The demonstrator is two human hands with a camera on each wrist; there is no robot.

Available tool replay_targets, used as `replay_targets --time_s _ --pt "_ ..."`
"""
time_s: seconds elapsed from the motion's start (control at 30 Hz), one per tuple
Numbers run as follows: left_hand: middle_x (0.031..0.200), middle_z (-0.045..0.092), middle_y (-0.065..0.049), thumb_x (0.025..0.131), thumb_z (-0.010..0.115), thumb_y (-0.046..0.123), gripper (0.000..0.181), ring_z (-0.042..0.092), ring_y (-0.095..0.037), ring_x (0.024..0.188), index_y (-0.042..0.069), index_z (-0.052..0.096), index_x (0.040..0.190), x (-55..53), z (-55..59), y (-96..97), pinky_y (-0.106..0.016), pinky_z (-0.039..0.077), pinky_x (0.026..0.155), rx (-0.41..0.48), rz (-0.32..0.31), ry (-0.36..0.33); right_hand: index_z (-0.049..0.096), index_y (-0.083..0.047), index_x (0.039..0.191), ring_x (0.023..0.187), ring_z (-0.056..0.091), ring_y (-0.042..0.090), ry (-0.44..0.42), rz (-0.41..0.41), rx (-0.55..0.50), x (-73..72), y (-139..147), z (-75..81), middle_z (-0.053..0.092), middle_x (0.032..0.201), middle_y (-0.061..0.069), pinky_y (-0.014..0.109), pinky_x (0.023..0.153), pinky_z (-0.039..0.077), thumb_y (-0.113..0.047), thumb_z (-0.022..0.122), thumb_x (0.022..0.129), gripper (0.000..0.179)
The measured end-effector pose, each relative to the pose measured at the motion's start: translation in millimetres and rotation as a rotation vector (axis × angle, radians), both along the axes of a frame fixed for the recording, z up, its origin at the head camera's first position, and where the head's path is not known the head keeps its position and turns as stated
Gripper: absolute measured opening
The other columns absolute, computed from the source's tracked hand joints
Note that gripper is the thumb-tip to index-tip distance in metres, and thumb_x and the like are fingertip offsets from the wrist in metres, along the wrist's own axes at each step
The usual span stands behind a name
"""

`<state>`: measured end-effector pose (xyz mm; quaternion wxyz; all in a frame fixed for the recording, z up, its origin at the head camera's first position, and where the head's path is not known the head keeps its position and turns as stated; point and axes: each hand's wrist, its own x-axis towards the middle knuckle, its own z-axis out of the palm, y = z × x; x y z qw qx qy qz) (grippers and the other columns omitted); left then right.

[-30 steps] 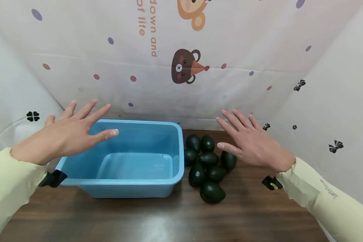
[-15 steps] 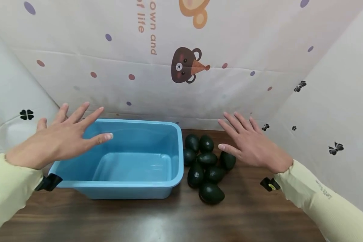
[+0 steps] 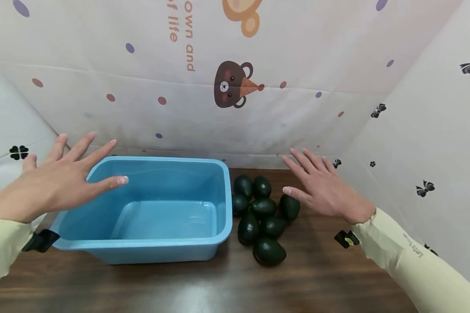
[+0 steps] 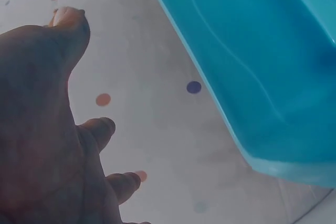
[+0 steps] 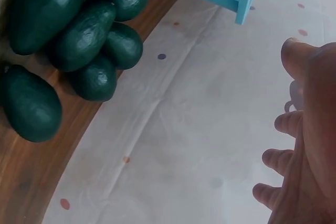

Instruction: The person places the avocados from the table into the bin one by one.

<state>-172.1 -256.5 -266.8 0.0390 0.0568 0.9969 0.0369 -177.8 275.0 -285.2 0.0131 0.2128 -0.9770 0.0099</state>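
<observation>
The left hand [image 3: 56,184], fingers spread, is positioned at the left end of the blue bin [image 3: 152,253]. The right hand [image 3: 324,188], fingers spread, is positioned near the dark green avocados [image 3: 263,207], which are grouped on the counter [image 3: 188,289], right of the bin.

Downward head view, nearer wrist views, blue tub [image 3: 164,219] in all.

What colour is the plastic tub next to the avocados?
The tub is light blue; it shows best in the head view.
</observation>
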Motion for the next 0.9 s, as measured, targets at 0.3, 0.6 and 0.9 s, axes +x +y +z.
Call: replay_targets --time_s 0.3,0.6,0.9 --pt "0.168 -0.013 -0.032 0.092 0.046 0.084 0.111 -0.016 -0.072 0.145 0.021 -0.005 0.168 0.2 -7.1 -17.5 -0.095 -0.007 0.101 -0.023 0.024 0.030 0.015 -0.027 0.169 0.164 0.003 0.038 -0.033 -0.030 0.004 -2.7 13 -8.8 0.006 0.178 0.004 0.071 0.127 0.007 -0.060 0.050 0.105 0.080" --pt "0.167 -0.009 -0.035 0.093 0.051 0.078 0.110 -0.013 -0.072 0.145 0.012 0.001 0.167 -2.4 -20.7 -36.7 -0.096 0.003 0.104 -0.042 0.093 0.108 0.015 -0.025 0.169 0.164 0.004 0.039 -0.040 -0.033 0.016 0.1 20 -10.7 0.006 0.178 0.006 0.073 0.125 0.010 -0.062 0.049 0.104 0.082" --pt "0.163 -0.005 -0.042 0.099 0.047 0.072 0.106 -0.002 -0.075 0.144 0.005 0.000 0.166 -9.3 -28.5 -50.8 -0.087 0.003 0.114 -0.047 0.021 0.137 0.019 -0.019 0.168 0.163 0.005 0.041 -0.040 -0.024 0.009 4.8 29 -14.2 0.007 0.177 0.010 0.072 0.126 0.014 -0.056 0.053 0.105 0.081"
